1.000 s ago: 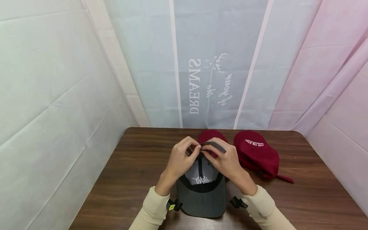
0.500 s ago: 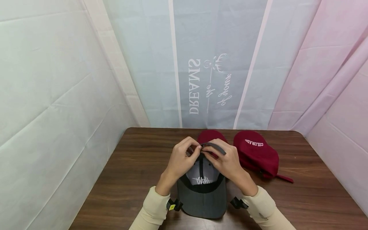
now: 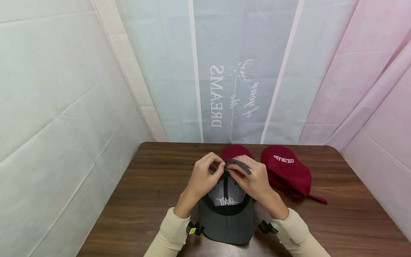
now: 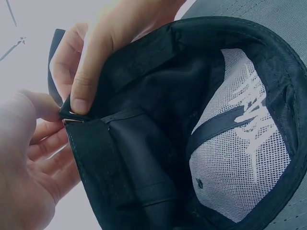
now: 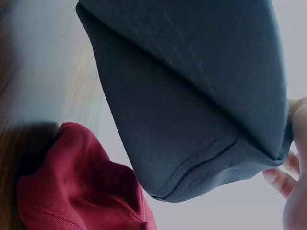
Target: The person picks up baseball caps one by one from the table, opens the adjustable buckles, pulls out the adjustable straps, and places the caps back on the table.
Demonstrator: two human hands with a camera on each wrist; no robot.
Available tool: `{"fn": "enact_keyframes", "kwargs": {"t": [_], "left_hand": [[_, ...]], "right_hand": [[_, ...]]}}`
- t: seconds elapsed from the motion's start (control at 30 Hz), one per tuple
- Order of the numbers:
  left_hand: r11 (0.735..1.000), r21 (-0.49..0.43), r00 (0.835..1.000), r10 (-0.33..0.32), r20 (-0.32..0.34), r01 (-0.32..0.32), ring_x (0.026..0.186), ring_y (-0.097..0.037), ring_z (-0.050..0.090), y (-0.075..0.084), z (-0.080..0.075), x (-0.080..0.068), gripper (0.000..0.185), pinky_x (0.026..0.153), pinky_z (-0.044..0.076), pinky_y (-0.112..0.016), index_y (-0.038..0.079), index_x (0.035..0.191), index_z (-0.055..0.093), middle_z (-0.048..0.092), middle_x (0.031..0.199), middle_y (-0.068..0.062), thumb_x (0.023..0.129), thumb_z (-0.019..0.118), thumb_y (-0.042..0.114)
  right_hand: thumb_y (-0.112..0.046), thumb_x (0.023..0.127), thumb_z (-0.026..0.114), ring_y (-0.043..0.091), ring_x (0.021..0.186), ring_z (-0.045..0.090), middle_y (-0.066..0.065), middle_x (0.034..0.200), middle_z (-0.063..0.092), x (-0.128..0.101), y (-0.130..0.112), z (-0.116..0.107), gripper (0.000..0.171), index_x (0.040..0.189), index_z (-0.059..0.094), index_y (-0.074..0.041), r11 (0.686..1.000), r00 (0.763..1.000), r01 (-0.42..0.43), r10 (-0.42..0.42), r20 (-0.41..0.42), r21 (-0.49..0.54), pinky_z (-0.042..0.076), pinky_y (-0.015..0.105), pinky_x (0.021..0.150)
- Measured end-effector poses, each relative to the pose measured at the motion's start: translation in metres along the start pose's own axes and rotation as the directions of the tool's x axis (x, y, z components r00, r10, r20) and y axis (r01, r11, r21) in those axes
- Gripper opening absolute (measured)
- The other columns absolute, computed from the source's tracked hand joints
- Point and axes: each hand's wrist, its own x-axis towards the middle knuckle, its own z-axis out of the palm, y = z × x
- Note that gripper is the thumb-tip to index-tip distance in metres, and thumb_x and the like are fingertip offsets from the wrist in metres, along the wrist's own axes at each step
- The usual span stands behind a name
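A grey cap (image 3: 226, 221) lies upside down near the table's front edge, its white mesh lining (image 4: 240, 158) and black sweatband showing. Both hands are at its back. My left hand (image 3: 205, 176) pinches the strap end by the small metal buckle (image 4: 72, 117). My right hand (image 3: 253, 180) holds the dark strap (image 3: 239, 164) and the cap's rear edge, with the thumb (image 4: 88, 72) pressed on the band. In the right wrist view the cap's grey outer fabric (image 5: 201, 96) fills the frame, with fingertips (image 5: 280, 175) at the lower right.
Two dark red caps sit on the brown table (image 3: 144, 185) behind the hands: one (image 3: 236, 151) partly hidden by them, one with white lettering (image 3: 287, 169) to the right, its strap trailing. Pale curtains hang around the table on three sides.
Almost nothing has moved. The right hand and the strap have shifted very slightly toward the left hand; both hands keep their hold.
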Motion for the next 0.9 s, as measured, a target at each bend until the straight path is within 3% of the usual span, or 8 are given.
{"fn": "enact_keyframes", "kwargs": {"t": [0.47, 0.73, 0.9], "left_hand": [[1.000, -0.010, 1.000, 0.009, -0.010, -0.009, 0.081, -0.015, 0.070, -0.001, 0.002, 0.000, 0.004, 0.068, 0.061, -0.024, 0.006, 0.100, 0.070, 0.069, 0.096, -0.007, 0.102, 0.067, 0.006], [0.999, -0.037, 0.995, -0.009, -0.097, 0.006, 0.072, -0.014, 0.067, -0.011, -0.003, 0.002, 0.007, 0.064, 0.058, -0.023, 0.007, 0.096, 0.069, 0.067, 0.089, -0.007, 0.100, 0.070, 0.000], [1.000, -0.031, 0.995, -0.004, -0.098, 0.001, 0.070, -0.012, 0.066, -0.010, -0.005, 0.002, 0.005, 0.062, 0.058, -0.023, 0.007, 0.096, 0.070, 0.069, 0.086, -0.006, 0.100, 0.071, 0.004]], "right_hand": [[-0.031, 0.107, 0.066, 0.022, 0.087, 0.075, 0.007, 0.097, 0.076, -0.001, -0.001, -0.002, 0.029, 0.095, 0.083, -0.010, 1.000, 1.000, 0.010, -0.010, -0.011, -0.018, 0.063, 0.041, 0.066], [-0.017, 0.095, 0.081, 0.022, 0.080, 0.074, 0.007, 0.094, 0.077, -0.001, -0.003, -0.006, 0.005, 0.095, 0.082, -0.011, 0.999, 0.999, -0.028, 0.029, -0.040, 0.026, 0.059, 0.037, 0.059], [-0.029, 0.103, 0.071, 0.020, 0.076, 0.073, 0.006, 0.095, 0.075, -0.002, -0.004, -0.006, 0.023, 0.094, 0.081, -0.010, 0.996, 0.996, -0.088, 0.088, -0.016, 0.004, 0.059, 0.036, 0.058]]}}
